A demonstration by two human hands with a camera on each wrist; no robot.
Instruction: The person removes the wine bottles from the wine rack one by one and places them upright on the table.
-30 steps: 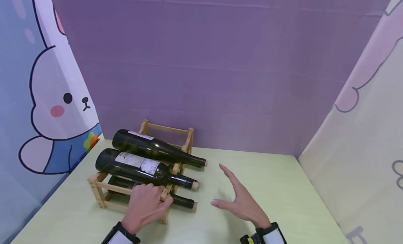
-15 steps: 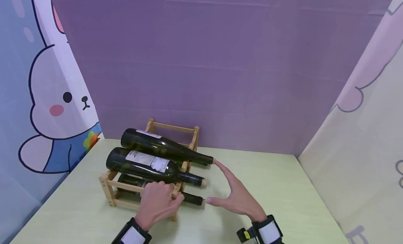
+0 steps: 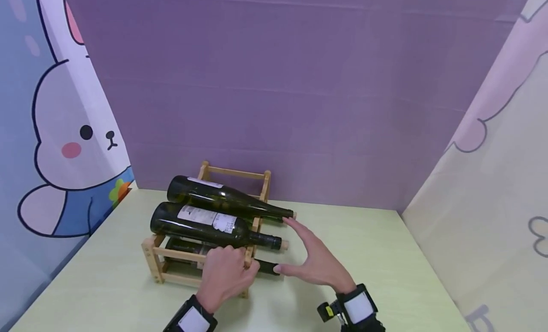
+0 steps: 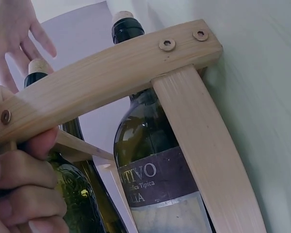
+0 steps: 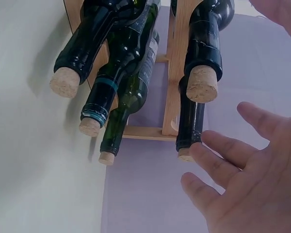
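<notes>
A wooden wine rack [image 3: 180,254] stands on the table with corked dark bottles lying in it. My left hand [image 3: 227,275] grips its near top corner, fingers curled round the wood. On the upper tier lie a near bottle [image 3: 203,223] with a white label and a slimmer far bottle [image 3: 233,199]. Several bottles sit below, one a dark-labelled bottle [image 4: 148,141] in the left wrist view. My right hand [image 3: 314,260], thumb and fingers spread, is beside the bottle necks. In the right wrist view its fingertips overlap the far upper cork [image 5: 185,154]; whether they touch, I cannot tell.
The pale table [image 3: 364,265] extends right of the rack. A purple cloth wall [image 3: 299,94] rises close behind it. Printed cloth with a rabbit [image 3: 85,165] hangs at the left, and a pale printed cloth [image 3: 505,203] at the right.
The rack and its bottles have shifted right with my left hand on the corner. My right hand has moved slightly left, so its fingers are now up against or near the bottle ends.
</notes>
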